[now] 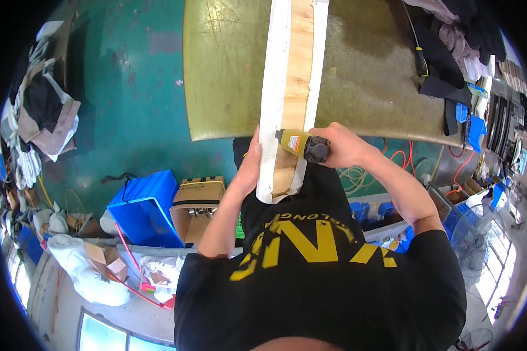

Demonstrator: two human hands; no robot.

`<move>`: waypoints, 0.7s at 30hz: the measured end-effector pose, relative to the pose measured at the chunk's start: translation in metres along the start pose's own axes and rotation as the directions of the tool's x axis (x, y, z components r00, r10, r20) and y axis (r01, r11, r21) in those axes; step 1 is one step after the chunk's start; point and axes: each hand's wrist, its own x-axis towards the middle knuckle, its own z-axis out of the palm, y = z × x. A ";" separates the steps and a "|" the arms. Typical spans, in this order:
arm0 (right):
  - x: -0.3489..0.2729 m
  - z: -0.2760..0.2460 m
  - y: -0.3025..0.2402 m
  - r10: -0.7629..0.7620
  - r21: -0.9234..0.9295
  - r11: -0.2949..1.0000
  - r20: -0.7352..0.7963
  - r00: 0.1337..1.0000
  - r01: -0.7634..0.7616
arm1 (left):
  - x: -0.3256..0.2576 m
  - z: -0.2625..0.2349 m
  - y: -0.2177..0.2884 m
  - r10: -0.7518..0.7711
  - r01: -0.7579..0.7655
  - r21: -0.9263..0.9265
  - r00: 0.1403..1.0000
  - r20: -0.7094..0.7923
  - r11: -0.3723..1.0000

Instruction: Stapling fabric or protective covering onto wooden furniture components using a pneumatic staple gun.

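Note:
A long wooden board (298,76) lies lengthwise in front of me, its near end sticking out past the table edge toward my body. White fabric (269,143) is folded over both of its long sides, leaving bare wood along the middle. My left hand (250,162) grips the board's left side near that end, with some fingers hidden beneath. My right hand (341,146) is closed round a yellow-green and black staple gun (295,142). The tool lies across the board, its nose at the left fabric strip.
The board rests on an olive table top (228,76). To the right are a screwdriver (420,61) and black cloth strips (445,88). Blue crates (149,205) and a cardboard box (196,196) stand at left. Red hoses (407,157) hang at right, near a fan (477,234).

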 end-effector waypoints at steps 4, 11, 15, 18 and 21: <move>-0.003 -0.003 -0.011 0.029 -0.026 0.999 0.013 0.999 -0.029 | -0.013 0.011 0.002 0.152 -0.091 0.610 0.987 -0.048 0.787; -0.013 0.013 -0.025 0.099 -0.067 0.994 0.117 0.988 -0.091 | -0.021 0.025 0.018 0.104 -0.015 0.655 0.990 -0.097 0.756; -0.016 0.023 -0.026 0.124 -0.043 0.992 0.081 0.989 -0.121 | -0.022 0.007 0.008 0.022 -0.007 0.360 0.999 -0.037 0.933; -0.021 0.031 -0.026 0.117 -0.017 0.993 0.023 0.993 -0.117 | -0.026 -0.015 -0.007 -0.124 0.123 0.009 0.989 0.085 0.992; -0.021 0.034 -0.028 0.145 -0.042 0.989 0.070 0.987 -0.143 | -0.023 -0.010 -0.004 -0.018 -0.010 0.322 0.996 0.085 0.947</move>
